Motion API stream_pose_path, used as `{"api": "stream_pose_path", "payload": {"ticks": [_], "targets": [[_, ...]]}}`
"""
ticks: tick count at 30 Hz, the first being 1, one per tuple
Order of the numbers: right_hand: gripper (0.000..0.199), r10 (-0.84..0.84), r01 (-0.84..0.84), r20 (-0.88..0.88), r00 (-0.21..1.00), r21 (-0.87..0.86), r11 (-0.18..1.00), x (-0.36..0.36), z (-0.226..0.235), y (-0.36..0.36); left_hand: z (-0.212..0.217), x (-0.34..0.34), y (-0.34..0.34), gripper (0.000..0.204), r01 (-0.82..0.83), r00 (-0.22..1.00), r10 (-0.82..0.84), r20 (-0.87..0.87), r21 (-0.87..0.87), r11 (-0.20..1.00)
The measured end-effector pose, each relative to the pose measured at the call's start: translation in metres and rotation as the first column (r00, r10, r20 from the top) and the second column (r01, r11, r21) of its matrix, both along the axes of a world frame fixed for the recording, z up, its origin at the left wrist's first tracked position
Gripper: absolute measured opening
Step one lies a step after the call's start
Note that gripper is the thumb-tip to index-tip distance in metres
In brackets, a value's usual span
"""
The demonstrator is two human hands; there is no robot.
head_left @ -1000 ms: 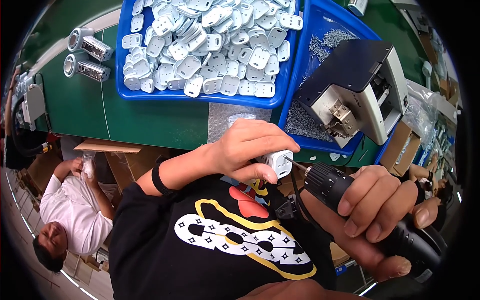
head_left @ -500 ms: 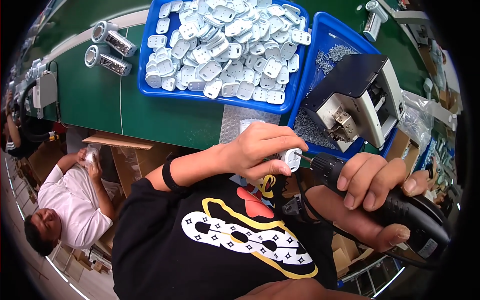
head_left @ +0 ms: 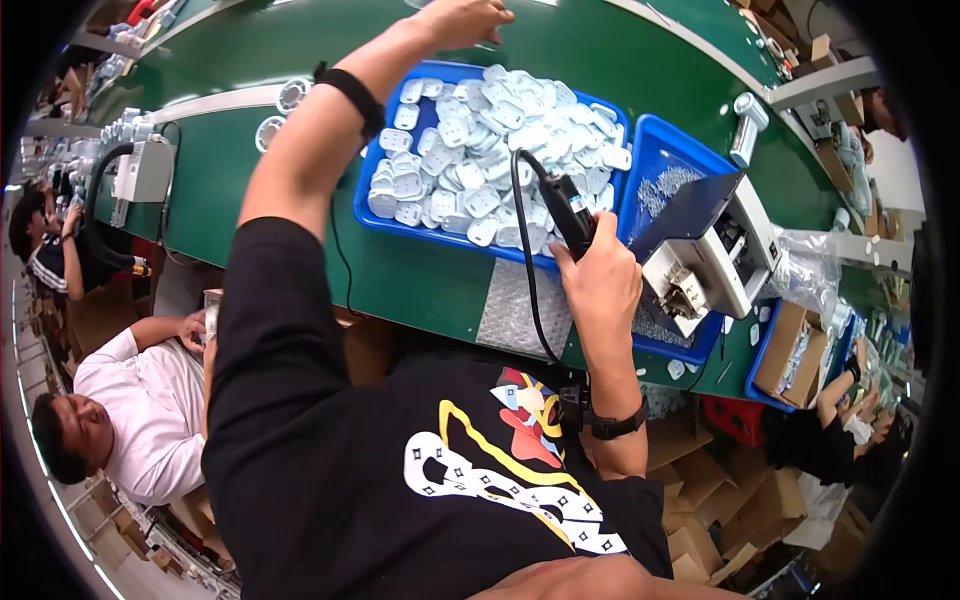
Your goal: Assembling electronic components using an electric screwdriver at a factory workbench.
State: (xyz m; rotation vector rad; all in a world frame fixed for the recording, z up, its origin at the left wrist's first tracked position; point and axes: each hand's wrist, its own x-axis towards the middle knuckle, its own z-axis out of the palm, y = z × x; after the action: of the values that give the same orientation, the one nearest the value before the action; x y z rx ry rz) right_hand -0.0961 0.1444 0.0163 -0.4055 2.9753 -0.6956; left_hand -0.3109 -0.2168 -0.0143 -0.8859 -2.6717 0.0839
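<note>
My left arm stretches over the green table to the far side. My left hand [head_left: 462, 22], partly cut by the upper edge, has loosely bent fingers apart, with nothing visible between them. My right hand [head_left: 605, 275] is wrapped round a black electric screwdriver [head_left: 570, 212] with a cord, its tip end raised over the near edge of a blue tray [head_left: 440, 228]. Many flat white plastic pieces [head_left: 470, 170] are heaped in that tray. To the right, a second blue tray [head_left: 650, 135] holds loose screws [head_left: 665, 185] and a screw feeder [head_left: 705, 240].
Bubble wrap [head_left: 515, 310] lies at the near edge of the green table [head_left: 410, 290]. White cylindrical housings [head_left: 293, 95] stand past my left arm; another housing [head_left: 745, 130] is at the far right. A seated person in white [head_left: 150, 410] works at left. Cardboard boxes [head_left: 770, 510] stand lower right.
My left hand has swung from in front of my chest to the table's far side; the small white piece no longer shows in it. The screwdriver has moved left, over the tray's edge.
</note>
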Motion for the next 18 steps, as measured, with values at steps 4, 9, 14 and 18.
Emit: {"api": "stream_pose_path", "payload": {"ticks": [4,9,14,18], "targets": [[0.047,-0.020,0.012,0.050,0.999,0.168,0.986,-0.006,-0.015,-0.002,-0.021,0.008,-0.010,0.040,0.067,0.905,-0.066,-0.420,-0.013,0.998],[0.045,0.037,-0.038,-0.027,0.999,-0.031,0.999,-0.006,-0.012,0.013,0.041,0.154,-0.026,0.022,-0.153,0.980,0.200,-0.021,0.565,0.811],[0.045,0.032,0.015,0.116,0.993,-0.378,0.926,-0.006,0.018,0.021,0.036,0.268,-0.049,0.025,-0.252,0.962,0.222,0.158,0.201,0.947],[0.052,0.143,0.161,0.375,0.916,-0.669,0.725,-0.002,0.029,0.024,0.012,0.305,-0.056,0.032,-0.300,0.954,0.300,0.008,-0.003,0.954]]}}
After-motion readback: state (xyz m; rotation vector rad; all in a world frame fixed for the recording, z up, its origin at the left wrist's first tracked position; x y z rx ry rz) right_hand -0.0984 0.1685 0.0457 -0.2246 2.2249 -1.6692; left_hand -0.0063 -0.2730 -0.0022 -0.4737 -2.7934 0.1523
